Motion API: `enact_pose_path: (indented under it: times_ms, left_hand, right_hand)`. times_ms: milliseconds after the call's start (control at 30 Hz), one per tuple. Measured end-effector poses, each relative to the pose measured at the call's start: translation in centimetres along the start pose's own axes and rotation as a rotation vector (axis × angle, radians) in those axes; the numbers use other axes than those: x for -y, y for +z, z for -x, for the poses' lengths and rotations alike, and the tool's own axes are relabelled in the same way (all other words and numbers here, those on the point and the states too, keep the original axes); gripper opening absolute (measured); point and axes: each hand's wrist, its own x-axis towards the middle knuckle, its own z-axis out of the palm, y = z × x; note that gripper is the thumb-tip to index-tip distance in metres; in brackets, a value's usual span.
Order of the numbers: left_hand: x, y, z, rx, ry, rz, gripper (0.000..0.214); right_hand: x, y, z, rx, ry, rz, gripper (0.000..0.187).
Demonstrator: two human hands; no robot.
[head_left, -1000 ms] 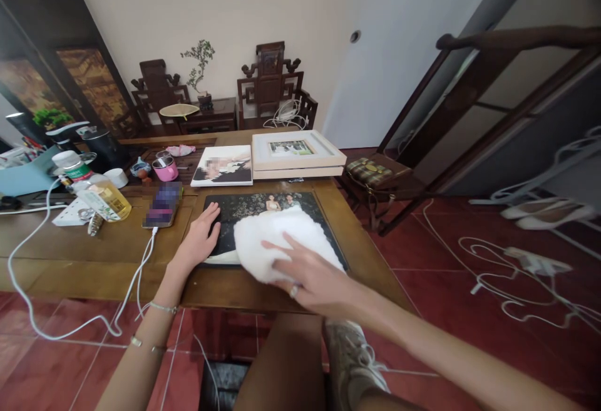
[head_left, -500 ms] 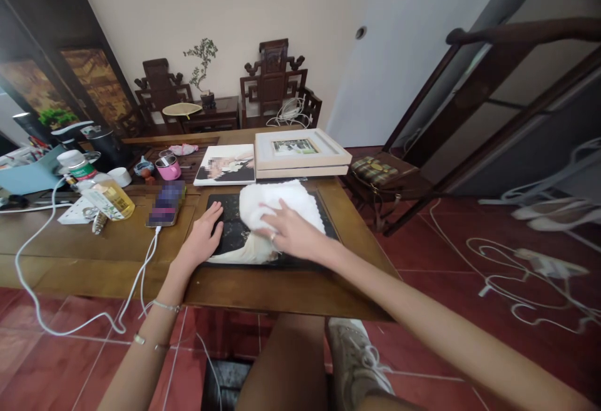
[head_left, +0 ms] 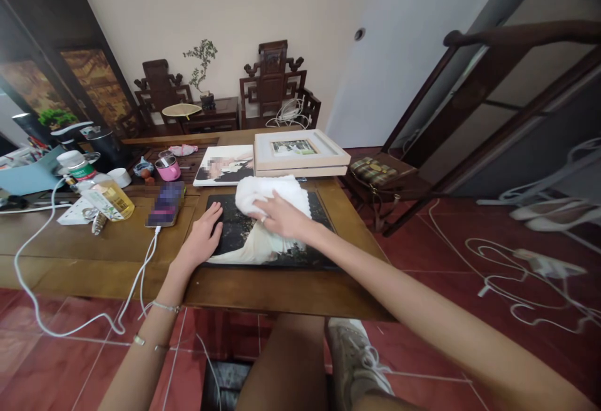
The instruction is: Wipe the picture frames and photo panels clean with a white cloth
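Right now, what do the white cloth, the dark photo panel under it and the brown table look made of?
Fluffy white cloth under the right hand: soft towelling or microfibre, judging by its bunched, napped folds. Dark rectangular photo panel: flat rigid print lying unbent; surface finish unclear. Brown table: likely varnished wood, given its brown tone, slight sheen and inset panels.

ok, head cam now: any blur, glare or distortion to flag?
Head view: even soft light, no hard glare; wide-angle lens bows the railing and smears the shoes and floor cable at the right edge; centre fairly sharp, right hand on the cloth slightly soft; phone and part of the far print are pixelated.
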Motion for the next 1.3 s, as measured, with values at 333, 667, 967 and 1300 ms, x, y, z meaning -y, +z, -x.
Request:
enact_pose_path:
  times_ms: [333,667,967,1300]
  left_hand:
    - [0.0,0.0,0.0,0.010,-0.011,0.016,0.048]
    - [-0.1,-0.1,0.1,0.027,-0.016,0.031,0.047]
    - [-0.5,-0.2,0.2,0.075,-0.077,0.039,0.049]
    - [-1.2,-1.2,0.1,-0.150,-0.086,0.205,0.059]
  right_hand:
    - [2.7,0.8,0.1,0.067,0.000,0.057,0.027]
    - [5.0,-0.8,5.9,0.096,-0.067,-0.132,0.029]
    - [-3.0,-1.2,-0.6,-0.042,0.352,0.157,0.032]
    - [6.3,1.0,-0.2,0.121,-0.233,0.029,0.024]
